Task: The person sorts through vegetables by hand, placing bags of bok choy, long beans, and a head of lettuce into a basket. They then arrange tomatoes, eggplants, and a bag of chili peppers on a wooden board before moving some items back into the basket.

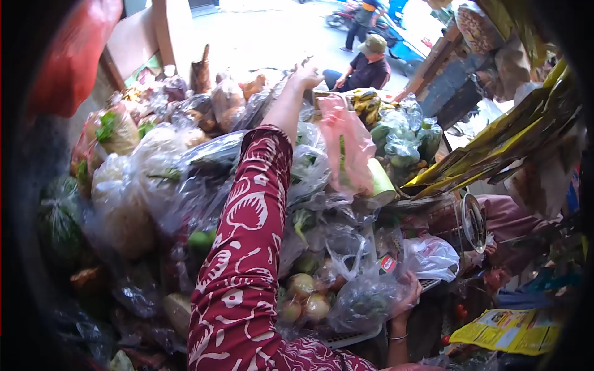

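Stall piled with bagged produce. Bagging presumably keeps the sorts apart, and the heap likely forces a long reach. The clear bag of greens [364, 306] lies at the near side, on or over a white tray [354, 337], beside round produce [301, 286]; the rim probably keeps loose pieces from rolling. White bag [433, 256] just beyond the right hand. Pink bag [345, 139] stands upright farther up, near bananas [366, 102] (a capped person [368, 68] sits past the pile).

Left arm, in a red patterned sleeve [247, 229], stretches almost straight over the heap; left hand [305, 75] at the far edge, fingers pointing away. Glare there: cannot tell whether they are parted or gripping.

Right hand [405, 297] low and close, wrist with bangle [398, 337] below, fingers upward and slightly bent against the greens' bag, perhaps steadying it. Cannot tell whether they pinch the plastic.
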A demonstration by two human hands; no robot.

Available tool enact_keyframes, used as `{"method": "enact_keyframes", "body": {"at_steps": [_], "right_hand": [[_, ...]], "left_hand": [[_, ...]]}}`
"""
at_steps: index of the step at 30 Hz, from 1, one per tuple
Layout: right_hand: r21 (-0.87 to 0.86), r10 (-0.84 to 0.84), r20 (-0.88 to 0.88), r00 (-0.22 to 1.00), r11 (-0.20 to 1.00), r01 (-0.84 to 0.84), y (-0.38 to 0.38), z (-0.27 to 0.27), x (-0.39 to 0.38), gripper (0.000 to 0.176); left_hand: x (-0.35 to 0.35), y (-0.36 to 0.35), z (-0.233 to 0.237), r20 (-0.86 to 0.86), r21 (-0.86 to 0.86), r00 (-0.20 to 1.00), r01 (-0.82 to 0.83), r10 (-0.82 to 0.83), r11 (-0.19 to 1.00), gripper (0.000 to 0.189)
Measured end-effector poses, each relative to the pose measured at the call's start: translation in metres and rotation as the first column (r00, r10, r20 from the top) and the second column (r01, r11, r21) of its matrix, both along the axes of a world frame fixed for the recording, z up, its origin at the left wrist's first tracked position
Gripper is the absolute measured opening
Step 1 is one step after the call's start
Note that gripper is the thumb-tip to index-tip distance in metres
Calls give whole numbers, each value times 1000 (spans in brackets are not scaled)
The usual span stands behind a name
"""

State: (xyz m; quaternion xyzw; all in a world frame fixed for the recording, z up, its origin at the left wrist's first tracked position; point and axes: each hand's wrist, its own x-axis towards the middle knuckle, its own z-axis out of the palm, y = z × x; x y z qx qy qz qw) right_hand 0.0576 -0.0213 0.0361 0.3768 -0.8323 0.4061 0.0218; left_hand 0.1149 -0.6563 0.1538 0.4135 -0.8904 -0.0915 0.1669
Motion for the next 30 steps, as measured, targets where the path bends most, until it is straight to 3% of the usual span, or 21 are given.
{"method": "enact_keyframes", "body": {"at_steps": [1,3,4,5,7,8,9,11,13,15,17,19,20,21,22,24,25,26,27,28,30], "right_hand": [[9,7,-16,1000,1000,-7,0,-1,-1,46],[-99,36,72,997,995,-29,-2,0,2,48],[-63,32,48,998,998,-29,-4,5,4,48],[-21,30,25,999,999,-29,-4,9,5,48],[-12,8,52,999,1000,-8,-5,8,5,49],[-19,-5,77,997,1000,7,-5,7,5,49],[-11,-5,91,996,1000,6,-5,6,5,49],[-59,47,50,998,997,-44,-3,3,2,49],[-39,24,76,997,999,-21,-1,1,2,49],[-66,20,63,998,998,-16,2,-4,0,50],[-39,-14,73,997,999,17,-3,11,7,52],[103,-48,-40,998,993,52,-1,15,8,53],[209,-82,-38,996,974,89,2,14,6,54],[285,-159,-55,986,944,168,-1,26,14,53],[240,-108,-143,984,961,140,0,26,9,51],[84,-37,-279,960,995,62,0,38,5,45],[-61,11,-194,981,998,-23,-5,48,4,38],[-217,97,34,995,972,-87,-14,68,12,30],[-380,158,385,909,925,0,-27,93,30,21],[-351,258,292,921,925,-148,-35,111,32,18],[-577,547,449,706,781,-238,-69,135,44,22]], "left_hand": [[-4,-1,-7,254,-80,967,-15,35,997,54],[-7,9,-36,-193,102,922,-320,335,942,73],[-7,19,-33,-237,52,890,-389,390,920,79],[-2,31,-32,-251,-69,911,-355,328,932,58],[-2,23,-39,-329,-57,888,-358,321,932,33],[-4,15,-50,-554,-166,783,-438,284,884,5],[1,4,-58,-596,-179,787,-325,160,929,6],[5,1,-64,-792,28,578,-285,195,958,6],[13,18,-33,-863,3,466,-384,197,923,7],[23,21,2,-908,-112,412,-421,80,900,6],[34,16,40,-995,46,80,-177,61,983,7],[48,19,81,-985,-66,-148,-159,-90,985,10],[64,11,96,-973,-49,-229,112,-22,993,10],[75,19,112,-959,-91,-280,426,35,900,14],[82,4,117,-962,-98,-271,432,26,896,14],[86,-35,122,-963,-158,-36,880,-269,448,39],[86,-10,130,-982,-96,-18,904,-187,417,38],[85,29,139,-998,-27,4,892,-67,451,36],[82,60,147,-999,26,36,894,-13,447,35],[79,89,151,-997,72,76,903,9,423,34],[70,145,157,-985,160,172,918,-1,363,32]]}}
